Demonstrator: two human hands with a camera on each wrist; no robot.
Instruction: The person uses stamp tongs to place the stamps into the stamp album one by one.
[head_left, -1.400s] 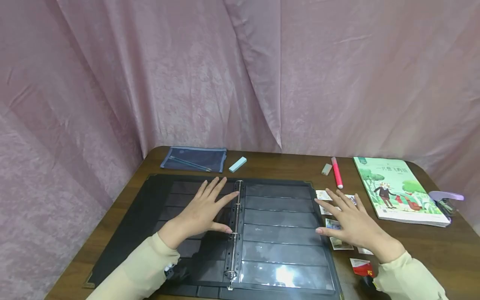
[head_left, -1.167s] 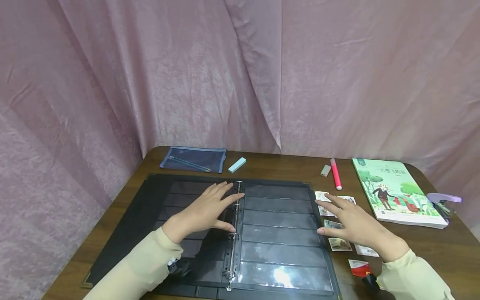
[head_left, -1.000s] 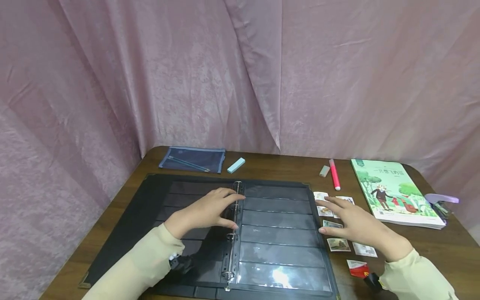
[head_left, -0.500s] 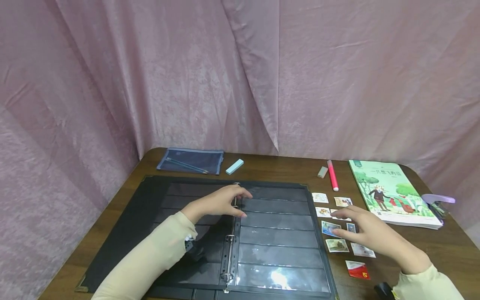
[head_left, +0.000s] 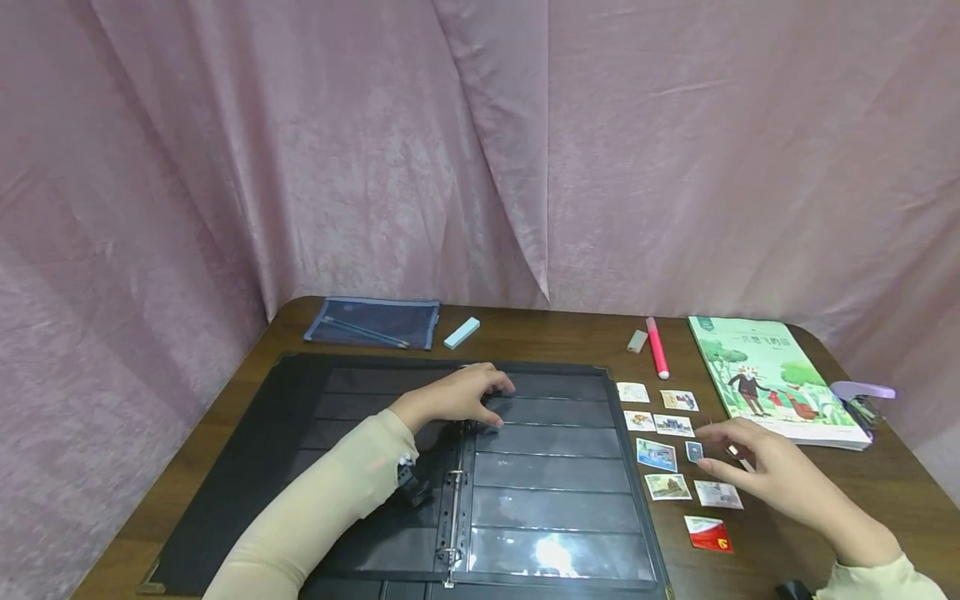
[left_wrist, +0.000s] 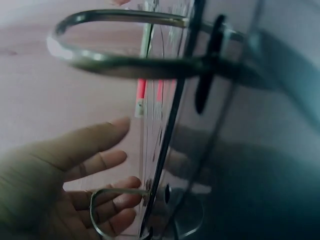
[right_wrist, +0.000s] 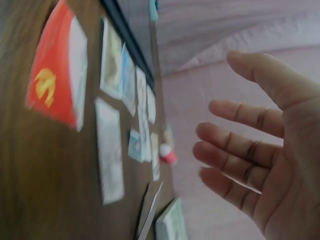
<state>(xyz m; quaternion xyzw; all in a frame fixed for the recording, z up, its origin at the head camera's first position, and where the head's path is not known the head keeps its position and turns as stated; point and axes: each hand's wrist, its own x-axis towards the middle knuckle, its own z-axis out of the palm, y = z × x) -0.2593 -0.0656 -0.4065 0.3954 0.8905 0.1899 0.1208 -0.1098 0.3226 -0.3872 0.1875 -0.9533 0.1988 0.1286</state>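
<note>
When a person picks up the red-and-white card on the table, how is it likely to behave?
The red-and-white card is probably light, since it looks small and thin. It may be awkward to lift, lying flat on the table. Pushed, it would likely slide rather than roll, given its flat shape.

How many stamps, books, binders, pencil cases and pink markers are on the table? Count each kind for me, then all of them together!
Stamps: 9
Book: 1
Binder: 1
Pencil case: 1
Pink marker: 1
Total: 13
</note>
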